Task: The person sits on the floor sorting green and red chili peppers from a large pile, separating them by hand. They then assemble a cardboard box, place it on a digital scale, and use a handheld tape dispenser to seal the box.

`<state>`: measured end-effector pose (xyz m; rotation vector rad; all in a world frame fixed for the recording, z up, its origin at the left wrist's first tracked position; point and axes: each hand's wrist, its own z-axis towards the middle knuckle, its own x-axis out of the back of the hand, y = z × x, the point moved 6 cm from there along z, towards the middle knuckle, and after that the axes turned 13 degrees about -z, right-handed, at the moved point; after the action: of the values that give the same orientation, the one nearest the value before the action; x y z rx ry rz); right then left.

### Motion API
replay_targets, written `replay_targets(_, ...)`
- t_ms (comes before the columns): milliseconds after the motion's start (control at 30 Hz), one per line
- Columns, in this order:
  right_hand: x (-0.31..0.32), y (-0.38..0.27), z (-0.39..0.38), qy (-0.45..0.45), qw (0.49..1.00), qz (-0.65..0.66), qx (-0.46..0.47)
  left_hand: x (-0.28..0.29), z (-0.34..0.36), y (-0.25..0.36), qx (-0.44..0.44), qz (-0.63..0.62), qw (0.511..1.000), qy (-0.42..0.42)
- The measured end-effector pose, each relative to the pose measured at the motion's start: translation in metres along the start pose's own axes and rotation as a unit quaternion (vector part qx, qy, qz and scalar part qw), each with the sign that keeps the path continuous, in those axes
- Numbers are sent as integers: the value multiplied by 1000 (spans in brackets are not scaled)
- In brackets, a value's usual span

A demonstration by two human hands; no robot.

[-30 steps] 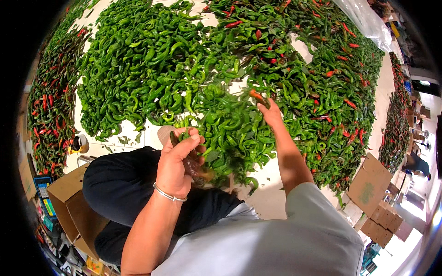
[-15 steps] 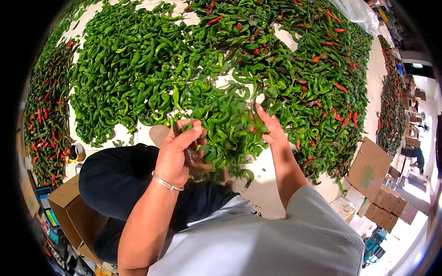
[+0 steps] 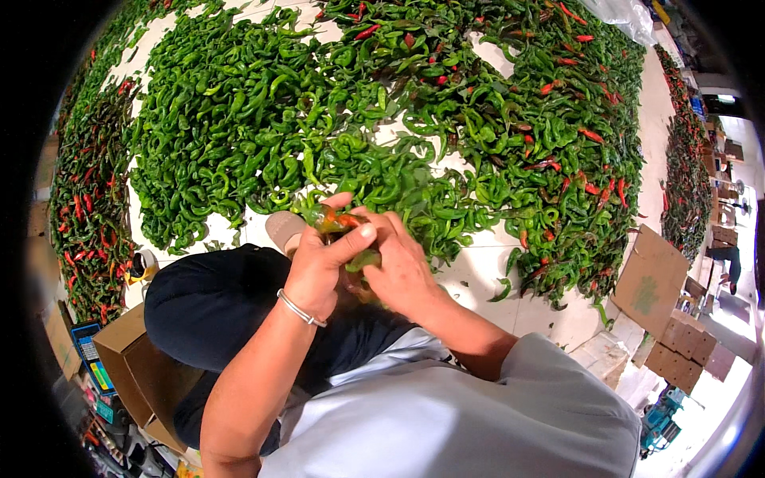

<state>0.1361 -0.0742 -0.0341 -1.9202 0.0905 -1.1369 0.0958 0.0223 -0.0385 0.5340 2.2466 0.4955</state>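
My left hand (image 3: 309, 275) is closed around a few chili peppers (image 3: 341, 221), red-orange and green, above my dark-trousered leg. Against it, my right hand (image 3: 405, 267) has its fingers bent in toward the same bunch. A green pepper (image 3: 364, 260) shows between the two hands, its lower part blurred. Part of what lies between my palms is hidden. Just beyond my hands spreads a thick layer of green chili peppers (image 3: 223, 119) on the pale floor. To the right it runs into a mixed heap of green, dark and red peppers (image 3: 558, 151).
Dark and red peppers (image 3: 84, 215) line the far left. An open cardboard box (image 3: 131, 358) stands by my left leg. On the right are a cardboard sheet (image 3: 649, 279), stacked cartons (image 3: 677, 350) and a teal machine (image 3: 660, 422). Clear plastic (image 3: 625, 20) lies at the upper right.
My right hand has come left and back from the pepper heap to meet my left hand. The red-orange pepper now shows in my left hand. The view has shifted slightly.
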Motion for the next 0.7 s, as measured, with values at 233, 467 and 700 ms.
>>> replay_targets(233, 21, -4, 21, 5, 998, 56, 39, -38, -9, 8, -85, 122, 979, -142)
replay_targets(467, 26, -1, 28, -165, 921, 351, 45, -7, 3, 61, -136, 72, 987, 37)
replay_targets(700, 30, 152, 49, 19, 993, -66, -96, 222, -87, 423, -204, 355, 882, 233)
